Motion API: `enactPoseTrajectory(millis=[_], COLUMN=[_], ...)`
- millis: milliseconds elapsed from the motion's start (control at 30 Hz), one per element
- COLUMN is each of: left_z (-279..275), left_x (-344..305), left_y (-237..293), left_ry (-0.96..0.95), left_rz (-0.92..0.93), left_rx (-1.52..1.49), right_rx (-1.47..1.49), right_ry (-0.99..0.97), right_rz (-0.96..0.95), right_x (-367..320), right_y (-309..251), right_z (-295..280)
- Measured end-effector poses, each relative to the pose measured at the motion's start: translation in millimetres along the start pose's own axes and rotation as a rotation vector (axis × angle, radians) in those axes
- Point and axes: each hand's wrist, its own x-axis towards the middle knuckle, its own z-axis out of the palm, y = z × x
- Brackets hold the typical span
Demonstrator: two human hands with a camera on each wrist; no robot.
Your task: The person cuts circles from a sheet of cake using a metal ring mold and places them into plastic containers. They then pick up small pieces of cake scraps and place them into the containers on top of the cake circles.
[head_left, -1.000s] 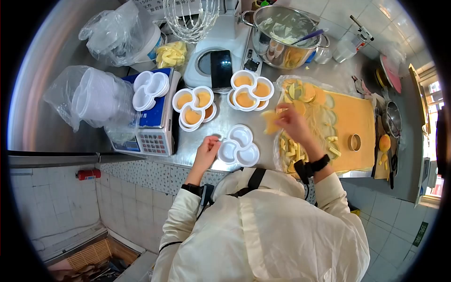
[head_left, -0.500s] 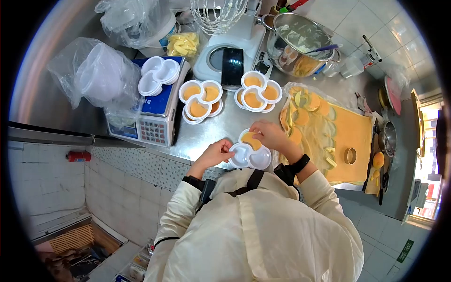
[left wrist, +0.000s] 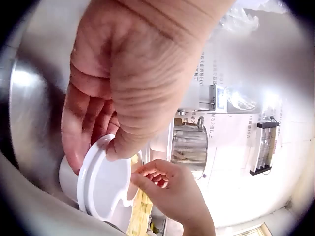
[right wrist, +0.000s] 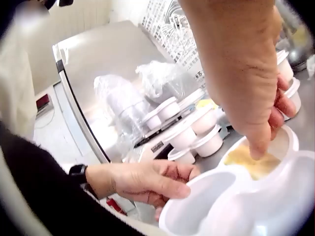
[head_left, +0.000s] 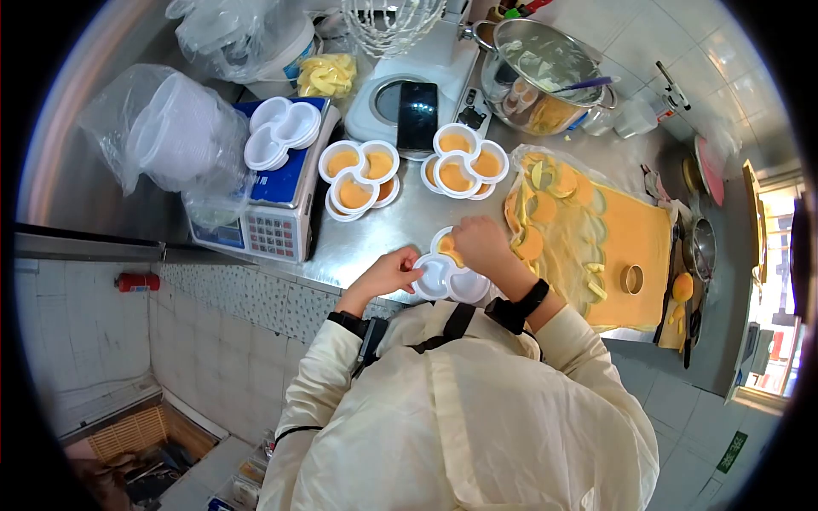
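A white three-cup container (head_left: pixel 468 286) stands at the counter's front edge. My left hand (head_left: pixel 388 274) grips the rim of its left cup, thumb on top and fingers outside, as the left wrist view shows. Over the back cup is my right hand (head_left: pixel 482 244), its thumb pressing on a round yellow sheet (right wrist: pixel 252 162) inside that cup. The other two cups hold nothing. Behind stand two stacks of similar containers with orange-yellow rounds, one at left (head_left: pixel 352 194) and one at right (head_left: pixel 457 176).
To the right lies a large yellow sheet (head_left: pixel 635 234) with a ring cutter (head_left: pixel 631 278) on it. A blue scale (head_left: pixel 277 232) with white containers (head_left: pixel 271 156) stands at left. Further back are a phone (head_left: pixel 417 117), a mixer and a steel pot (head_left: pixel 545 122).
The right hand has come from the yellow sheet to the container, bringing a yellow round into the back cup. The left hand has moved onto the container's rim.
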Motion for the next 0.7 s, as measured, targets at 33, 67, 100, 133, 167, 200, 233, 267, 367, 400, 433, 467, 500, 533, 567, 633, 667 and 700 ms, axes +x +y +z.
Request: enactPoseTrajectory(millis=[33,67,100,133,167,200,233,267,367,400,433,467,500,533,567,633,667,700], left_z=[0,1,2,3,3,1,0,0,1,1,0,0,0,1,1,-1,-3,-3], left_x=[1,1,1,1,2,2,2,3,1,2,3,4,3,3,4,4,3,3], left_y=[0,-1,1,3,3,4,5,6,6,6,6,6,6,6,6,5,4,3], left_ry=[-0.024,-0.021,-0.006,0.007,0.004,-0.017,-0.036,-0.035,-0.049,-0.052,-0.057,-0.062,-0.038,-0.014,-0.013,-0.004,0.008,0.028], left_rz=[-0.005,-0.006,0.008,0.023,0.025,0.02,0.016,0.018,0.018,0.015,0.014,0.014,0.0,-0.013,-0.01,0.001,0.004,0.019], left_rx=[0.024,0.018,0.009,0.002,0.003,0.019,0.033,0.031,0.099,0.095,0.094,0.098,0.087,0.076,0.076,0.075,0.068,0.058], right_rx=[0.106,0.211,0.211,0.384,0.555,0.552,0.563,0.574,0.57,0.573,0.591,0.608,0.607,0.592,0.575,0.605,0.639,0.639], right_ry=[0.015,0.03,0.028,-0.037,-0.1,-0.098,0.014,0.124,0.012,0.012,0.005,-0.003,-0.002,-0.019,-0.037,0.0,0.033,0.024], right_rz=[0.017,0.039,0.038,-0.006,-0.049,-0.047,-0.138,-0.23,-0.146,-0.139,-0.141,-0.144,-0.14,-0.14,-0.143,-0.164,-0.185,-0.201], right_x=[0,0,-3,-7,-11,-17,-23,-27,-35,-35,-32,-29,-29,-28,-27,-25,-24,-25], right_y=[3,4,4,4,3,2,-1,-1,-2,-2,0,2,2,2,3,10,15,19], right_z=[-5,-7,-6,-4,-2,-1,0,2,21,23,24,25,25,25,25,18,14,5])
